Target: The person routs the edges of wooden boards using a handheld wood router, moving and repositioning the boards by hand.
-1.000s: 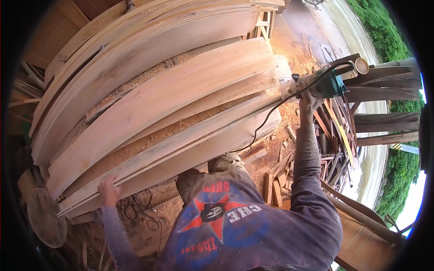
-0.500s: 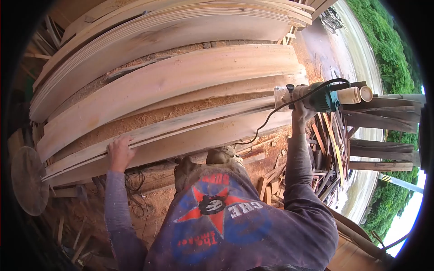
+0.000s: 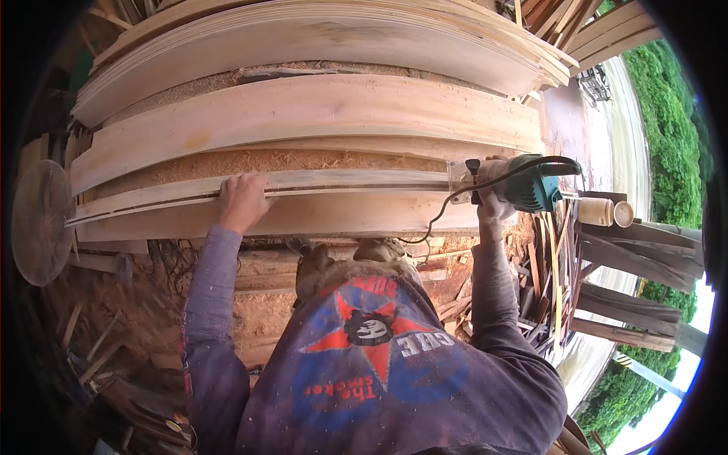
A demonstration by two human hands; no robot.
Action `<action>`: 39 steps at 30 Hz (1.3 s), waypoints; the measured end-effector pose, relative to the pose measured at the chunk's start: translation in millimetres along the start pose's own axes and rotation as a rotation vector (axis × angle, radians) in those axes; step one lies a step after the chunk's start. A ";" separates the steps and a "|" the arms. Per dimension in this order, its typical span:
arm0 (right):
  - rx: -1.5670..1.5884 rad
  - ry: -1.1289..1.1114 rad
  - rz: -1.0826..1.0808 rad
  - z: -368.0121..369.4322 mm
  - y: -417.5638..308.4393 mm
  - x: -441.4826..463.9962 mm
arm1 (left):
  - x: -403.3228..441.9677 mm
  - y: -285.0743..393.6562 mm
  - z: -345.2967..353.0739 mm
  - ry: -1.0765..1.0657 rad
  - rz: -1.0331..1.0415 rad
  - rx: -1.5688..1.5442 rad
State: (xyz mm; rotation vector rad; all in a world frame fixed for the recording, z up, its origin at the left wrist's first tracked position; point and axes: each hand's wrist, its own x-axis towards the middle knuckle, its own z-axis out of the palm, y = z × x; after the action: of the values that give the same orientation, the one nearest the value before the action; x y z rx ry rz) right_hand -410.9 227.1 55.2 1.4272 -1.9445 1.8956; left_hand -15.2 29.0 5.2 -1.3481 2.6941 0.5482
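My right hand (image 3: 494, 201) grips a teal corded power tool (image 3: 535, 183) with a flat base plate and a black knob. The tool's plate rests over the right part of a long narrow board (image 3: 356, 179), which has a dark slit running along it. My left hand (image 3: 243, 199) is curled over the same board left of the middle, its fingers over the far edge. A black cord (image 3: 449, 206) loops from the tool toward my body. Under the narrow board, nearer to me, lies a wider pale plank (image 3: 341, 212).
A wide pale board (image 3: 326, 110) lies beyond the sawdust (image 3: 303, 161), with a tall stack of planks (image 3: 303, 45) behind. A round translucent disc (image 3: 42, 220) stands at the left end. Wood scraps (image 3: 542, 273) and a pale cylindrical container (image 3: 597, 212) are at the right.
My left hand has slid to the right along the narrow board. My right hand and the tool sit farther left from the boards' right end. The whole view has turned slightly.
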 end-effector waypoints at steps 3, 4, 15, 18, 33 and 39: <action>0.128 -0.247 -0.014 13.5 -9.0 -4.5 | -0.2 -0.5 -2.5 0.000 0.022 0.007; 0.112 -0.254 0.003 18.8 -10.9 -9.1 | -0.3 -1.0 -1.8 0.004 0.004 0.006; 0.135 -0.396 0.037 66.0 -24.3 -30.4 | -0.7 -13.9 4.5 0.068 0.076 -0.009; 0.071 -0.528 -0.087 65.0 -16.3 -27.7 | 1.2 -22.7 -7.1 -0.044 0.008 -0.035; 0.147 -0.690 0.144 112.1 -28.3 -29.6 | -23.1 -99.2 -3.0 0.262 -0.006 -0.008; 0.235 -0.752 0.075 141.6 -39.1 -33.0 | -22.9 -92.8 -8.2 0.133 -0.105 -0.006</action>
State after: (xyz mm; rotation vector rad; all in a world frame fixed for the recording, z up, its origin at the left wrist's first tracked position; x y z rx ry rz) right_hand -292.7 137.0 30.7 2.4443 -2.0919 1.8193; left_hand 72.6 -7.5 -7.9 -1.5702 2.7050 0.4737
